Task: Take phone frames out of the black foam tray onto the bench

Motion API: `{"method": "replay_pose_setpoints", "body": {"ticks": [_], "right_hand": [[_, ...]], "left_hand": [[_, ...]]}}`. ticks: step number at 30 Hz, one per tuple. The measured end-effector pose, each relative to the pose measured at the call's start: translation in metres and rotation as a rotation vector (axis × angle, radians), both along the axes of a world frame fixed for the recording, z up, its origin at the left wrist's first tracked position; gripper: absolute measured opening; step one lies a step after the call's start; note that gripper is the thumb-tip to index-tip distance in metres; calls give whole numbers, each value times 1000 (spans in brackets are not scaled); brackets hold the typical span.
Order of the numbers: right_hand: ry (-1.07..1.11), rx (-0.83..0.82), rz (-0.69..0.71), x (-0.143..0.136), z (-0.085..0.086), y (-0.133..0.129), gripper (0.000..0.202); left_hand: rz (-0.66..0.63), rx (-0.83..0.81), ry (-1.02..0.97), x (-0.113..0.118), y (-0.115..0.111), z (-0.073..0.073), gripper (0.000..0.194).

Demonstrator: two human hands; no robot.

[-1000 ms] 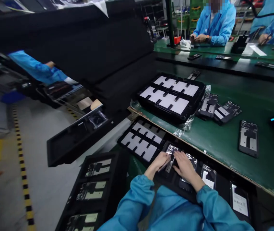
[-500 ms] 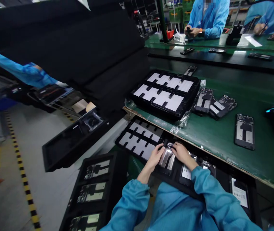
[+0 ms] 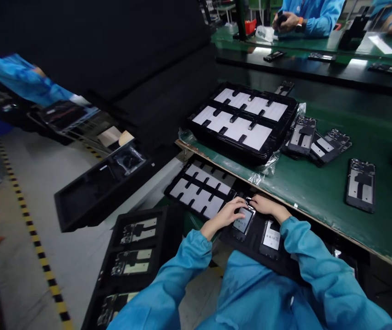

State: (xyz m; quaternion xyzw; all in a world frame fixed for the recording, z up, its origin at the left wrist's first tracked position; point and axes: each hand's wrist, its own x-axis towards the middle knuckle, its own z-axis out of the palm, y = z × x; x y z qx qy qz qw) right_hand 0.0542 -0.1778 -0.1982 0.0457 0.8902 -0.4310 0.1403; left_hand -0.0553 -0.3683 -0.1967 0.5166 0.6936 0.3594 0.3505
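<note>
A phone frame with a battery (image 3: 242, 222) lies in the black tray (image 3: 253, 250) near my lap. My left hand (image 3: 230, 211) is on the battery's upper left side, its fingers bent over it. My right hand (image 3: 262, 204) touches the frame's top edge, fingers pressed together; anything small between them is hidden. Just to the right, a second phone frame with a battery (image 3: 271, 236) sits in the same tray. Beside my left hand is a black tray of white batteries (image 3: 201, 187).
A stacked tray of white batteries (image 3: 240, 118) stands on the green table (image 3: 306, 183), near loose phone frames (image 3: 361, 185). At lower left, another black tray (image 3: 163, 247) holds phone frames. A co-worker's hands (image 3: 287, 20) are across the table.
A battery now sits in the frame between my hands, where bare metal showed before. My left hand has moved over it. The camera view has shifted slightly.
</note>
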Motion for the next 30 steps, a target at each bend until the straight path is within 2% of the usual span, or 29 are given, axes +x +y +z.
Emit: {"method": "replay_pose_setpoints", "body": {"ticks": [4, 8, 9, 11, 13, 15, 16, 19, 21, 23, 26, 28, 30], "right_hand": [[-2, -8, 10, 6, -6, -1, 23], [16, 4, -1, 13, -9, -3, 23], [31, 4, -7, 16, -8, -3, 23], [72, 4, -23, 24, -4, -2, 25], [113, 3, -42, 33, -1, -1, 27], [145, 2, -59, 43, 2, -1, 28], [156, 2, -67, 47, 3, -1, 28], [184, 13, -79, 54, 2, -2, 27], [197, 32, -89, 55, -1, -4, 28], [208, 53, -97, 55, -3, -6, 28], [219, 68, -93, 52, -6, -7, 29], [225, 67, -86, 51, -7, -8, 28], [230, 59, -78, 51, -7, -7, 27]], "left_hand": [[-28, -19, 172, 4, -10, -11, 44], [-39, -76, 141, 21, -27, -30, 59], [4, -82, 112, 27, -32, -35, 68], [173, -93, 30, 39, -39, -45, 87], [347, -120, -88, 50, -45, -49, 86], [434, -142, -154, 58, -47, -47, 68], [454, -136, -121, 62, -46, -44, 62], [457, -76, 186, 78, -40, -31, 55], [404, -86, 340, 96, -30, -26, 52], [381, -131, 401, 115, -18, -27, 53], [480, -179, 486, 134, 3, -31, 58], [561, -240, 526, 135, 15, -29, 61], [570, -346, 488, 125, 24, -22, 65]]}}
